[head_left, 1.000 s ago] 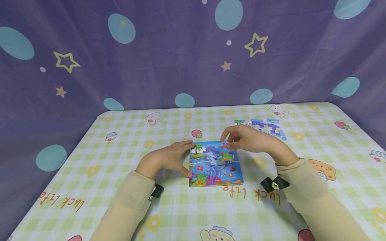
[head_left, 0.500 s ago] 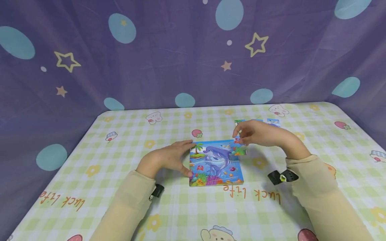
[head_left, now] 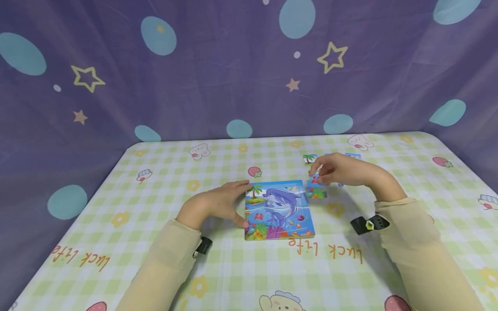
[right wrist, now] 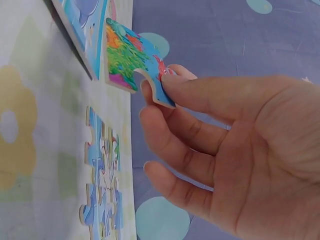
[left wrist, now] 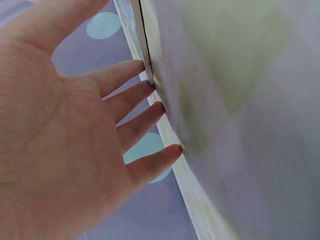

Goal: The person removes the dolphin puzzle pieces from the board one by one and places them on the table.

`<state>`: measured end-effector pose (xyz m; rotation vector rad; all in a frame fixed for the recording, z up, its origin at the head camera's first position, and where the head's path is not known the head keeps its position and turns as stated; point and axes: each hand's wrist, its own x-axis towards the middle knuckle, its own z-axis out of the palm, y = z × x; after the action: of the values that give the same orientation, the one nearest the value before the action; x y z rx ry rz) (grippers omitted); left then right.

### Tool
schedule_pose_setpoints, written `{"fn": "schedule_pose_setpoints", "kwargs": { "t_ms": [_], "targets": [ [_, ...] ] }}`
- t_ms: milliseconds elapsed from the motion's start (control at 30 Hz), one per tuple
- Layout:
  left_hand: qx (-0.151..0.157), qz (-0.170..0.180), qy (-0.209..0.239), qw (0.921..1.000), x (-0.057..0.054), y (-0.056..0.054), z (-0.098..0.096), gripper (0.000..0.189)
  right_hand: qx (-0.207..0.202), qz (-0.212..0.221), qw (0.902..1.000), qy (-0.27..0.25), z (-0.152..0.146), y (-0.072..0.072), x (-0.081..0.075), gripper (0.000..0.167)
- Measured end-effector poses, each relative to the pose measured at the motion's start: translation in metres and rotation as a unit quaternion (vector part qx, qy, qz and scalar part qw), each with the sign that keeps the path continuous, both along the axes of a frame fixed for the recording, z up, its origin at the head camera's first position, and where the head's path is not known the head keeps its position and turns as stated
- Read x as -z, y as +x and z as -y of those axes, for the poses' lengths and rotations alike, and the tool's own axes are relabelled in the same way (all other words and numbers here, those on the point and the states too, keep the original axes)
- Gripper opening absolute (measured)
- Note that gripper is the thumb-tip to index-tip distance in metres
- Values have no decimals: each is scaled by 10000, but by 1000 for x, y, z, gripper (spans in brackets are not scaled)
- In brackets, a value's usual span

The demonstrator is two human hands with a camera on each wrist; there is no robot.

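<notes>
Table covered w/ green-check cloth; purple star curtain hung behind. Puzzle board w/ dolphin pic laid flat at table centre. Loose joined pieces seen at approx 1 o'clock from board, partly hidden by right hand. Left hand set at board's 9 o'clock edge, fingers straight, tips touching edge, nothing gripped. Right hand at board's 2 o'clock corner; single puzzle piece pinched betw. thumb & fingers, held just beside board's right edge.
</notes>
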<state>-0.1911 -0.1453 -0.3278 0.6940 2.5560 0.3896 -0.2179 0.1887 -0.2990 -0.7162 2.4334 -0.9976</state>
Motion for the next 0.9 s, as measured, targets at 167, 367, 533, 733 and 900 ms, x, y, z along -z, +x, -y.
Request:
{"fn": "schedule_pose_setpoints", "kwargs": {
  "t_ms": [167, 367, 533, 733, 900],
  "targets": [
    [16, -12, 0, 10000, 0, 0, 0, 106, 63, 10, 10000, 58, -4, -3, 4, 20],
    [-4, -21, -4, 10000, -1, 1, -1, 105, 64, -32, 10000, 34, -6, -8, 14, 18],
    [-19, -10, -20, 10000, 1, 0, -1, 105, 54, -117, 9998, 152, -5, -11, 20, 16],
    [-10, -4, 13, 10000, 0, 0, 0, 105, 85, -341, 9989, 303, -5, -13, 26, 17],
    [25, -16, 20, 10000, 1, 0, 0, 104, 111, -427, 9985, 325, -4, -16, 32, 17]
  ]
}}
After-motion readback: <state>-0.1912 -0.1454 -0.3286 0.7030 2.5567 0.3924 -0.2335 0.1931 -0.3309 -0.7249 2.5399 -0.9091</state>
